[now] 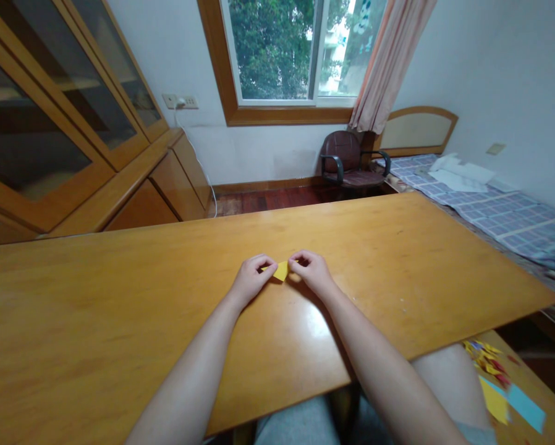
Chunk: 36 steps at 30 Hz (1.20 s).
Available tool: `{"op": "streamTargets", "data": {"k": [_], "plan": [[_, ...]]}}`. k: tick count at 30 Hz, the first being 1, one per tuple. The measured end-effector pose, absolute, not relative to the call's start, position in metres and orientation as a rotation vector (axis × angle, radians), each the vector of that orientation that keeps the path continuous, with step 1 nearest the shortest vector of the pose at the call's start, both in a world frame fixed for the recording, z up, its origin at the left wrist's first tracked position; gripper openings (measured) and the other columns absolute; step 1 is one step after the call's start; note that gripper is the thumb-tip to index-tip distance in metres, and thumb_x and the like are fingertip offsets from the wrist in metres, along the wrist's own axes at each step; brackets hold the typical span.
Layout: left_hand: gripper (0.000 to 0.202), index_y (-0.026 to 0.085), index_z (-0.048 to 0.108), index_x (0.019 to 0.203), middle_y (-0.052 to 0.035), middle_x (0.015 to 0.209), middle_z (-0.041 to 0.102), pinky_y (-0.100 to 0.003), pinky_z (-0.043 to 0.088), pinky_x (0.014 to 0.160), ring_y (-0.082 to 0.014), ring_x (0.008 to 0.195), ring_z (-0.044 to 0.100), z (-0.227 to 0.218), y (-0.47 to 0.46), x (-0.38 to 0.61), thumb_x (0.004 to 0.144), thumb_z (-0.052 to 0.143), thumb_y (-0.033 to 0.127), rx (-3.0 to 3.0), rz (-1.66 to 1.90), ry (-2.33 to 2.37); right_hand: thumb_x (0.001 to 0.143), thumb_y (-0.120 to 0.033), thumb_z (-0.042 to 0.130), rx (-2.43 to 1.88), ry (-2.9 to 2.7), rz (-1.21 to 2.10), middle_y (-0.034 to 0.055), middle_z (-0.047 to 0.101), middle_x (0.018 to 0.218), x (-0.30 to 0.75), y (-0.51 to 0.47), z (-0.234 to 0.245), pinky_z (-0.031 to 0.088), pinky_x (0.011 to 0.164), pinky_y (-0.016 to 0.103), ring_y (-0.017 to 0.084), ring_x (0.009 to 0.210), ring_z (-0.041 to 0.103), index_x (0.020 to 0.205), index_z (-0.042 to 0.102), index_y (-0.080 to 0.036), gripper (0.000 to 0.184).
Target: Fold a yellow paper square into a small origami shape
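A small yellow piece of paper (pixel 281 271), folded to a point, sits between my two hands just above the wooden table (pixel 120 309). My left hand (pixel 252 279) pinches its left end with fingers curled. My right hand (pixel 309 271) pinches the right end, fingers curled as well. Both forearms reach in from the near edge of the table.
Several small coloured folded papers (pixel 486 360) and yellow and blue sheets (pixel 513 402) lie on a low surface at the lower right. A dark chair (pixel 349 161) stands under the window. A bed (pixel 491 204) runs along the right, wooden cabinets (pixel 73 142) along the left.
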<state>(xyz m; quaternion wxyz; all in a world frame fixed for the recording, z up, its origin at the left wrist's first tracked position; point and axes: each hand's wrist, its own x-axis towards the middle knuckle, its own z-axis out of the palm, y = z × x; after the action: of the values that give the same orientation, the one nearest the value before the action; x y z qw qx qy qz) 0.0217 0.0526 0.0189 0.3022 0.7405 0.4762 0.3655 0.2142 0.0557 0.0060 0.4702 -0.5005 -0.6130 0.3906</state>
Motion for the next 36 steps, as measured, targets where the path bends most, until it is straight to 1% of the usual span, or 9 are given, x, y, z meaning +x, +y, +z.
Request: {"op": "streamTargets", "data": {"k": [5,9,12,15,16,20,25,32,36], "plan": [[0.022,0.019,0.063,0.071,-0.0014,0.073,0.064,-0.026,0.043,0.07,-0.0168,0.073,0.059,0.017,0.055,0.019,0.084,0.055,0.035,1.894,1.02,1.287,0.073,-0.034,0.063,-1.25,-1.359,0.951,0.003,0.066,0.069,0.219,0.061,0.004,0.045,0.063,0.027,0.017,0.065,0.058,0.072,0.067,-0.017,0.018],[0.021,0.018,0.062,0.069,-0.0012,0.073,0.064,-0.026,0.043,0.069,-0.0168,0.073,0.058,0.018,0.055,0.018,0.082,0.055,0.033,1.834,1.055,1.297,0.075,-0.039,0.063,-1.234,-1.218,0.967,0.004,0.067,0.073,0.223,0.064,0.003,0.047,0.065,0.027,0.017,0.068,0.059,0.076,0.065,-0.017,0.022],[0.021,0.018,0.062,0.069,-0.0008,0.072,0.063,-0.026,0.042,0.069,-0.0162,0.072,0.058,0.018,0.055,0.019,0.083,0.056,0.033,1.832,1.057,1.284,0.078,-0.042,0.062,-1.188,-1.221,0.988,0.0046,0.068,0.08,0.222,0.063,0.004,0.047,0.066,0.027,0.016,0.07,0.06,0.084,0.065,-0.017,0.026],[0.022,0.018,0.063,0.07,-0.0008,0.073,0.063,-0.025,0.042,0.069,-0.0159,0.072,0.058,0.018,0.055,0.02,0.084,0.056,0.034,1.864,1.03,1.264,0.079,-0.038,0.064,-1.127,-1.399,1.008,0.0044,0.068,0.09,0.217,0.058,0.007,0.047,0.07,0.027,0.015,0.075,0.06,0.097,0.066,-0.019,0.027],[0.022,0.018,0.064,0.071,-0.001,0.073,0.064,-0.025,0.042,0.069,-0.0159,0.073,0.058,0.018,0.054,0.02,0.084,0.056,0.034,1.876,1.018,1.26,0.079,-0.036,0.065,-1.127,-1.474,1.013,0.0037,0.068,0.09,0.216,0.056,0.008,0.047,0.07,0.027,0.015,0.075,0.059,0.099,0.066,-0.019,0.027],[0.023,0.018,0.066,0.074,-0.0021,0.076,0.066,-0.026,0.043,0.07,-0.0165,0.075,0.059,0.02,0.053,0.023,0.085,0.055,0.035,1.907,0.985,1.255,0.08,-0.033,0.063,-1.167,-1.608,0.994,0.0015,0.067,0.083,0.214,0.052,0.01,0.044,0.066,0.026,0.014,0.068,0.056,0.095,0.068,-0.019,0.021],[0.022,0.018,0.068,0.075,-0.0024,0.076,0.066,-0.026,0.044,0.07,-0.0169,0.075,0.06,0.021,0.053,0.026,0.085,0.056,0.033,1.901,0.993,1.256,0.08,-0.032,0.062,-1.15,-1.655,0.957,0.0021,0.069,0.084,0.215,0.052,0.009,0.045,0.067,0.026,0.014,0.069,0.057,0.089,0.068,-0.019,0.016],[0.02,0.019,0.064,0.072,-0.0008,0.072,0.064,-0.025,0.043,0.067,-0.0157,0.071,0.058,0.017,0.054,0.025,0.084,0.055,0.032,1.917,1.01,1.298,0.082,-0.033,0.06,-1.145,-1.616,0.918,0.0035,0.07,0.086,0.217,0.053,0.007,0.046,0.072,0.029,0.017,0.075,0.06,0.09,0.07,-0.02,0.018],[0.02,0.018,0.064,0.072,-0.0013,0.073,0.065,-0.025,0.044,0.069,-0.016,0.072,0.058,0.015,0.056,0.022,0.083,0.056,0.033,1.841,1.043,1.323,0.082,-0.035,0.062,-1.176,-1.522,0.929,0.0026,0.069,0.083,0.219,0.054,0.005,0.045,0.069,0.027,0.016,0.071,0.059,0.09,0.069,-0.019,0.019]]}}
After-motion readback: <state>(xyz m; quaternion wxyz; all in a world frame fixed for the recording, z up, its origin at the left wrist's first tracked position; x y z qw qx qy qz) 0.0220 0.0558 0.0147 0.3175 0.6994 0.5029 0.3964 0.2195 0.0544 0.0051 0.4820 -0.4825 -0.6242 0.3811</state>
